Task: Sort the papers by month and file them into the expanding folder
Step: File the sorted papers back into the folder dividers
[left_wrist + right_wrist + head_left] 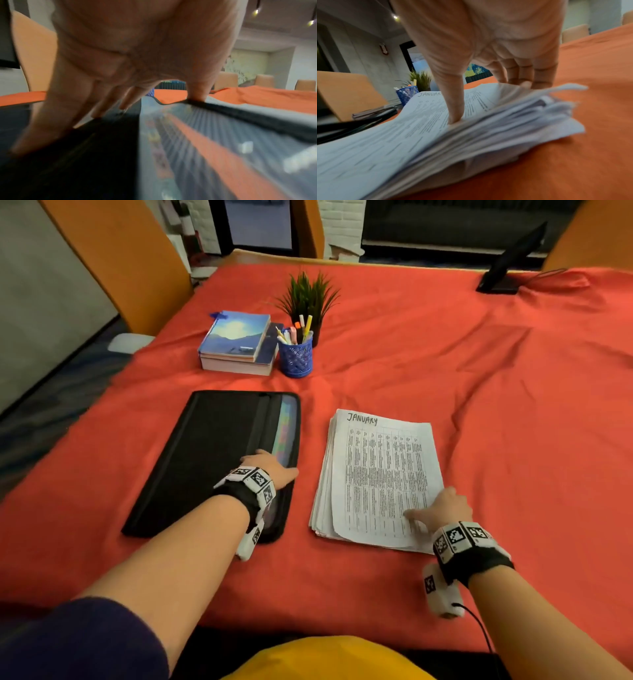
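Observation:
A black expanding folder [212, 460] lies flat on the red cloth, with its coloured tabs [286, 433] showing along its right side. My left hand [274, 463] rests on it near the front. In the left wrist view the fingers [102, 108] lie straight on the black cover and the thumb [197, 93] presses on the folder's rim above the pockets [188, 135]. To the right sits a paper stack [376, 474] whose top sheet reads JANUARY [419, 115]. My right hand [488, 102] pinches the top sheet's near right edge, thumb on top and fingers curled under.
Behind the folder stand a stack of books [236, 344], a blue pen cup [295, 356] and a small potted plant [306, 296]. A black screen [510, 265] stands at the far right. Orange chairs [113, 258] flank the table. A yellow object [325, 659] lies at the near edge.

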A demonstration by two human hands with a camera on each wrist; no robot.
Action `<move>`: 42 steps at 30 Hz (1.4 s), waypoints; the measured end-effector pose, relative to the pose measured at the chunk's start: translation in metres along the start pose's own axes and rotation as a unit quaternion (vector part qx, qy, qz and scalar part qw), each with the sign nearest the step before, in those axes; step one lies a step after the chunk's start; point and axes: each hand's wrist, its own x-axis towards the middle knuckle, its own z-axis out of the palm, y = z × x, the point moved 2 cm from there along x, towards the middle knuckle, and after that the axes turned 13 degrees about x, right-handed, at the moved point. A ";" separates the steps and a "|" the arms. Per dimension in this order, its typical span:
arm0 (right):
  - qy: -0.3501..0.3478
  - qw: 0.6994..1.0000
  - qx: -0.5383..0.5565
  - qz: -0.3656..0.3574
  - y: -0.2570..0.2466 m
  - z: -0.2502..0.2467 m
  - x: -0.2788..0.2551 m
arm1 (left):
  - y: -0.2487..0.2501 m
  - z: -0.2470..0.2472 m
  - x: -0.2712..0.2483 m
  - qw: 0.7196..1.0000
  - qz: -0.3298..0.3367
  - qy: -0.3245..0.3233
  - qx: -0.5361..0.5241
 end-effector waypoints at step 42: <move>0.006 0.994 -0.104 0.016 -0.029 0.037 -0.030 | -0.080 -0.036 -0.017 0.950 0.081 0.018 -0.301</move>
